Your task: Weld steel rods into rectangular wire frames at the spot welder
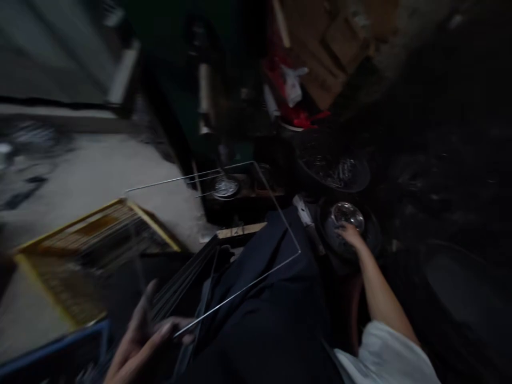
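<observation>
"What is the left hand (pixel 154 336) doing?"

"It's pinching one end of the wire (pixel 236 296) between thumb and fingers, nearly closed there. The wire is running forward and right from it, bending at corners into a big open frame above the dark trousers (pixel 276 309)."

"And the right hand (pixel 349 233)?"

"It's reaching to the bowl (pixel 361 214), its fingers overlapping the near side. They're blurring, so I can't tell how far open they are or whether they're gripping anything."

"What is lying around them?"

"The shiny bowl is sitting in a dark tub (pixel 374 237) under the right hand. Beyond that hand, a wider basin (pixel 362 181) is holding shiny pieces, and a red bag (pixel 298 114) is lying farther off, near some cardboard (pixel 328 80)."

"And by the left?"

"A yellow-edged crate (pixel 38 277) is standing to its left and forward. A small dish (pixel 226 188) of shiny bits is resting forward and right of it."
</observation>
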Demonstrator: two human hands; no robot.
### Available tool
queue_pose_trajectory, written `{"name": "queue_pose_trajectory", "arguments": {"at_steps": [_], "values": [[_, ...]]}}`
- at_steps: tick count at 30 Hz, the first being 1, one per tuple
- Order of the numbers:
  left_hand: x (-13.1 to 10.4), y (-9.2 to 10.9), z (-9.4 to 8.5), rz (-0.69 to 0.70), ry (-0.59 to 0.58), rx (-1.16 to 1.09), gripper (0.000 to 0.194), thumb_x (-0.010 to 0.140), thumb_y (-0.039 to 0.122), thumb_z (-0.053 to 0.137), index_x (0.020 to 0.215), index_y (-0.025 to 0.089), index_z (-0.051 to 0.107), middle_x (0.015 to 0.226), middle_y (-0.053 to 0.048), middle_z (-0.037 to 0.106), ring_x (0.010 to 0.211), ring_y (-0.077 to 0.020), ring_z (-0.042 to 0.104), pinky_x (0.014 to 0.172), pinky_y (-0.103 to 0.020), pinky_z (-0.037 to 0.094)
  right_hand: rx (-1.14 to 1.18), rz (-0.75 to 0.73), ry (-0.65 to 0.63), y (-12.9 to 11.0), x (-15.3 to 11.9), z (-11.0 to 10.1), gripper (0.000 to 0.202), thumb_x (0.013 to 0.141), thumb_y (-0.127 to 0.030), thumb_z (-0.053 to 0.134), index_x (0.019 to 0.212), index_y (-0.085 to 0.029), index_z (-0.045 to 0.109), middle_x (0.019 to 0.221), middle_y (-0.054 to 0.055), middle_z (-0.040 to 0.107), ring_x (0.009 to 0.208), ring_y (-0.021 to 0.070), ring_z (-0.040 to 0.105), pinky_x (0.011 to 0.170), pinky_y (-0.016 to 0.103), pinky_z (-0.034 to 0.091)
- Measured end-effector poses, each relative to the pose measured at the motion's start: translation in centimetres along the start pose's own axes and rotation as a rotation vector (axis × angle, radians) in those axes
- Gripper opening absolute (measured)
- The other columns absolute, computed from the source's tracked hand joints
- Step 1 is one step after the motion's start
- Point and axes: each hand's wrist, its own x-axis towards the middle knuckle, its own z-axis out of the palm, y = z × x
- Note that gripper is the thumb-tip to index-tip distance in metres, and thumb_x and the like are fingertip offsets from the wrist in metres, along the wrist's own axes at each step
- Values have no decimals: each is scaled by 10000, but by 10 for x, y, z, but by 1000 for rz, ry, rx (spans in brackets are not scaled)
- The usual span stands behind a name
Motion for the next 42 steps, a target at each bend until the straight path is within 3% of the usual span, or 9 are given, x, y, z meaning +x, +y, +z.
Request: {"name": "queue_pose_trajectory", "arguments": {"at_steps": [4,6,9,11,13,16,19,28,42], "values": [[0,-4,-3,69,-18,-89,969,778,414,739,1524,410,120,811,5,747,663,-200,663,626,-277,530,105,-128,-195,-40,-47,-20,306,732,-392,738,960,-189,715,590,-3,597,402,100,478,364,195,323],[3,-7,-3,125,-35,-82,1015,780,360,750,1537,362,74,776,-8,740,658,-202,670,655,-283,532,155,-227,-297,-67,-82,-17,337,756,-429,747,999,-197,728,604,19,623,412,111,504,377,213,376],[8,-10,0,188,-71,-67,1030,808,310,731,1543,321,10,754,-8,735,662,-207,682,676,-304,538,123,-490,-600,-111,-123,17,403,773,-460,752,1096,-220,734,969,103,731,813,227,706,730,342,577],[13,-11,2,202,-96,-81,1033,813,301,724,1542,322,-7,764,-11,742,652,-210,688,660,-308,543,24,-673,-886,-132,-135,54,575,762,-465,769,1279,-243,648,1220,100,678,1140,283,634,1012,436,488],[17,-10,4,214,-97,-96,1061,789,291,746,1543,320,1,775,-22,747,643,-213,691,660,-313,552,-98,-848,-1014,-143,-137,93,729,759,-429,784,1413,-247,520,1390,95,570,1312,286,507,1129,457,378],[25,-7,7,217,-106,-141,1083,781,273,755,1543,320,-13,796,-43,744,658,-222,691,654,-322,557,-274,-1079,-981,-143,-134,136,779,818,-300,731,1504,-197,377,1505,126,432,1428,269,345,1182,453,307],[34,-4,8,198,-139,-198,1066,805,269,734,1536,340,-40,815,-58,738,667,-219,684,643,-325,555,-372,-1192,-897,-136,-130,155,734,881,-176,612,1539,-176,287,1534,133,384,1448,233,307,1192,425,308],[53,-1,5,176,-175,-196,1033,844,347,692,1533,312,-76,791,-70,725,651,-222,666,620,-295,520,-443,-1222,-820,-131,-123,156,798,880,-135,580,1568,-195,180,1570,117,318,1460,229,277,1191,423,330],[63,1,9,161,-150,-206,939,871,381,647,1540,319,-9,706,-50,685,613,-197,624,592,-270,472,-399,-1242,-779,-130,-112,156,772,891,-157,606,1559,-205,220,1547,95,368,1428,212,349,1163,379,379]]}}
